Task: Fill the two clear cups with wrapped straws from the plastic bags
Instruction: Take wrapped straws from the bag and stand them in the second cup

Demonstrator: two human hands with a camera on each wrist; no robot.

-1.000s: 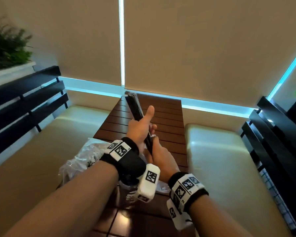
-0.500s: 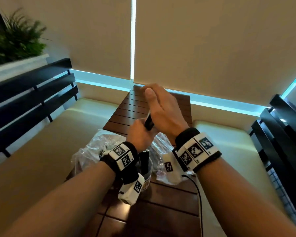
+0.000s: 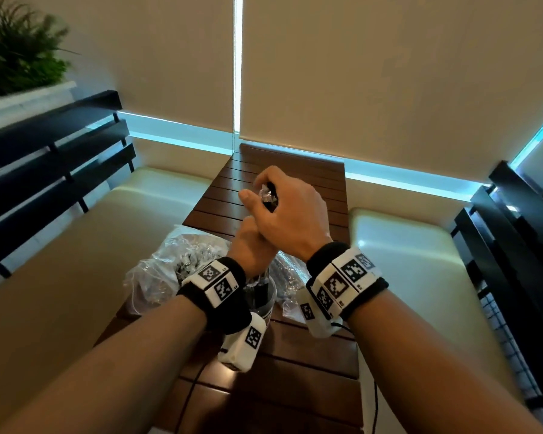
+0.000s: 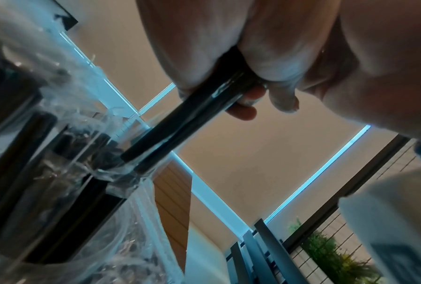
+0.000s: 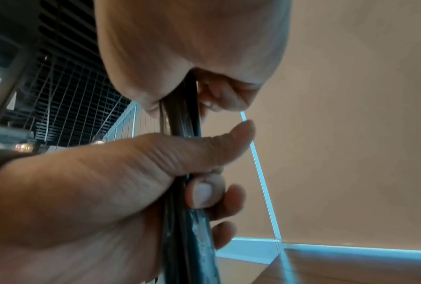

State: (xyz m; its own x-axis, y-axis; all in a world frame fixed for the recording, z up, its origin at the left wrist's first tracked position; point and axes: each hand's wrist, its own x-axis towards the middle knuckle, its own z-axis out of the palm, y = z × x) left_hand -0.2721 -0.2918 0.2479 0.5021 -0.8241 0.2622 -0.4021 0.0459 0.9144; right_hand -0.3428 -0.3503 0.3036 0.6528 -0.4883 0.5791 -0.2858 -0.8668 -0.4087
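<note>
A bundle of black wrapped straws (image 3: pixel 269 197) stands nearly upright over a clear cup (image 3: pixel 261 297) on the brown slatted table (image 3: pixel 311 364). My right hand (image 3: pixel 264 195) grips the bundle's top end, fingers curled over it. My left hand (image 3: pixel 252 244) grips the bundle lower down, just under the right. In the left wrist view the straws (image 4: pixel 177 124) reach down to the cup (image 4: pixel 46 201), which holds more black straws. The right wrist view shows the straws (image 5: pixel 183 119) between both hands. I see only one cup.
Crumpled clear plastic bags lie on the table, one to the left of the cup (image 3: pixel 170 264) and one to its right (image 3: pixel 290 277). Cream bench cushions (image 3: pixel 398 264) flank the table. Black slatted backrests (image 3: pixel 54 158) and a plant (image 3: pixel 16 51) stand further out.
My right hand has moved from below the left to the bundle's top. The bundle, which stuck up high a second ago, has come down to the cup.
</note>
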